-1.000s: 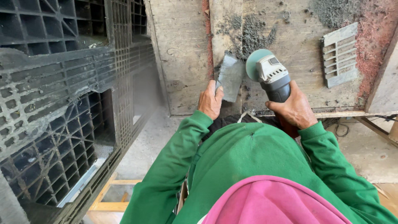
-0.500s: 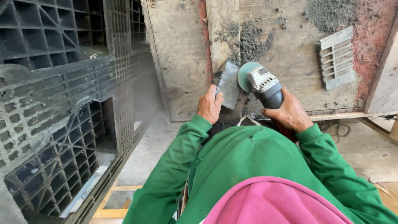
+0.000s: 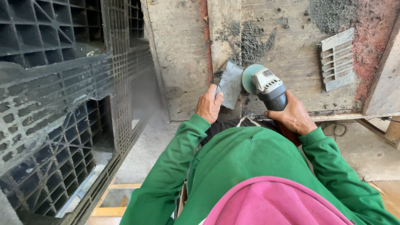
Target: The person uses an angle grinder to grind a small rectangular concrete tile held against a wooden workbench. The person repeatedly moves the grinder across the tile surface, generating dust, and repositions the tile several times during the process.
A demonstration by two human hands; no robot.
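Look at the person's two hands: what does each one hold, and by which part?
The left hand grips a flat grey piece by its lower edge. The right hand holds an angle grinder by its dark body.

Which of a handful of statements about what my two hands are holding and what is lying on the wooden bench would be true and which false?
1. The right hand grips an angle grinder. True.
2. The left hand holds a grey flat piece. True.
3. The grinder's disc is far from the flat piece. False: it sits right at its edge.
4. A red grille lies on the wooden bench. False: the slotted grille piece is grey.
5. The sleeves are green. True.
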